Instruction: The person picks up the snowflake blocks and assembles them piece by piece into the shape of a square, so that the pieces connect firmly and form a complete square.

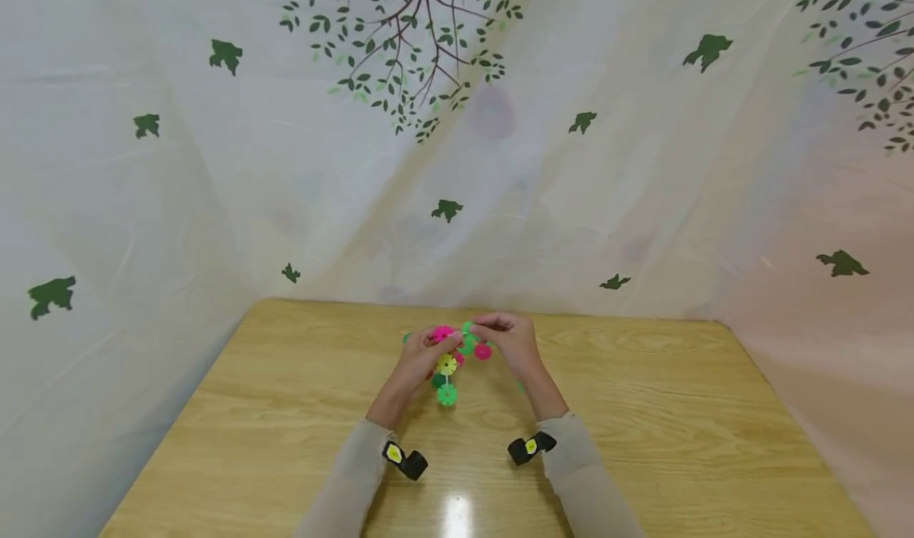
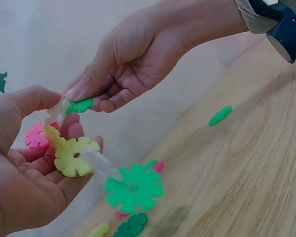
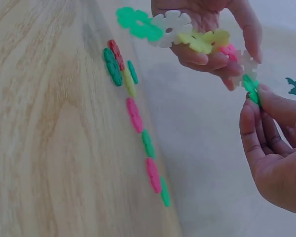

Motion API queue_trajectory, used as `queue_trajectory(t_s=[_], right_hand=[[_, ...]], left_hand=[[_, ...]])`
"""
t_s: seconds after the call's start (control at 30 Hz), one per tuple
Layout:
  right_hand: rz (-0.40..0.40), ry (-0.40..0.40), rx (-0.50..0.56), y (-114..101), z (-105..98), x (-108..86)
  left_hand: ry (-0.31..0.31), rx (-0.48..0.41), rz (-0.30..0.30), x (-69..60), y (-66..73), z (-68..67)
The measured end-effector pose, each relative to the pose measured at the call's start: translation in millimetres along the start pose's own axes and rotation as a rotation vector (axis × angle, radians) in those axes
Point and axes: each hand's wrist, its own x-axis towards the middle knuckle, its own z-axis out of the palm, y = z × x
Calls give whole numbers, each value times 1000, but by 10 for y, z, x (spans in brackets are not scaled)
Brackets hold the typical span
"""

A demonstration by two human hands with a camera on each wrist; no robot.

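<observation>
My left hand (image 1: 420, 355) holds a chain of notched, flower-shaped plastic discs. In the left wrist view, a green disc (image 2: 133, 187) hangs at its free end, followed by a blurred white disc, a yellow disc (image 2: 78, 157) over the fingers and a pink disc (image 2: 37, 137). Left thumb and fingers pinch another white disc (image 2: 56, 112). Between thumb and fingertips, my right hand (image 1: 512, 343) pinches a small green disc (image 3: 250, 89). Its edge meets that white disc; how deep the slots engage cannot be seen.
Loose discs lie on the wooden table (image 1: 643, 411) near its far edge, among them a dark green one (image 3: 112, 66), a red one (image 3: 116, 54) and a pink one (image 3: 134, 115). A patterned cloth (image 1: 357, 205) hangs behind the table.
</observation>
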Motion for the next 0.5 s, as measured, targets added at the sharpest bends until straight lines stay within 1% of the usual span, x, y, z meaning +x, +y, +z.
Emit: queue_trajectory(t_s=[0.03,0.2,0.27,0.33,0.4,0.5], right_hand=[[7,-15,-9,-39,-3,-11],[16,-103,-71,-49,-10,-1],[-1,-136,-104,-10,-9,24],[-10,-171,-148,-21,-4,41],[-30,-215,-199,-28,-8,61],[-37,-254,-273,-20,-39,85]], left_hand=[[-10,4,-15,1,7,-5],[-58,33,-75,-7,23,-9],[-55,44,-89,-13,14,-5],[-48,54,-95,-9,-5,-6],[-36,67,-99,-8,-26,-3],[-24,74,-100,4,-64,5]])
